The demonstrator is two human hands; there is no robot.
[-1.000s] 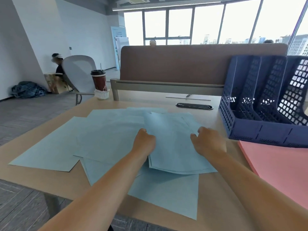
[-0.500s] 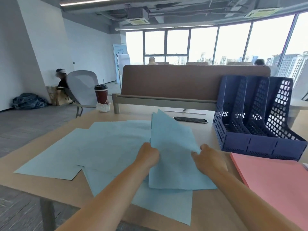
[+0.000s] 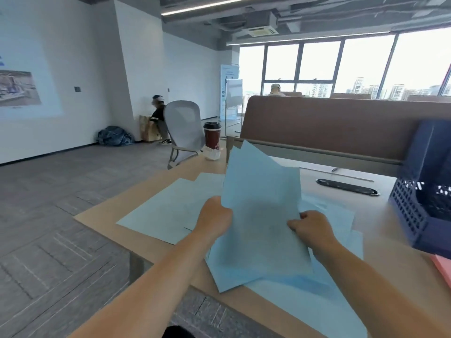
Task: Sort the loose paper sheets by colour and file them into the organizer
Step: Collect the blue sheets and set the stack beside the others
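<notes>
A bundle of light blue sheets point(image 3: 261, 215) stands tilted up off the desk, its far corners pointing at the partition. My left hand point(image 3: 214, 219) grips the bundle's left edge and my right hand point(image 3: 311, 226) pinches its right edge. More blue sheets point(image 3: 170, 211) lie spread flat on the wooden desk point(image 3: 380, 189) to the left, under and in front of the bundle. The dark blue mesh organizer point(image 3: 424, 191) stands at the right edge of view. A corner of the pink sheet stack point(image 3: 443, 265) shows just below it.
A red coffee cup point(image 3: 212, 135) with a crumpled white wrapper stands at the desk's far left corner. A brown partition point(image 3: 329, 123) runs along the back. A black cable slot point(image 3: 347, 187) lies behind the papers. A grey chair point(image 3: 184, 129) and a seated person are beyond.
Both hands have lifted the blue bundle from flat on the desk to a steep tilt. The view has swung left, pushing the organizer and pink stack to the right edge.
</notes>
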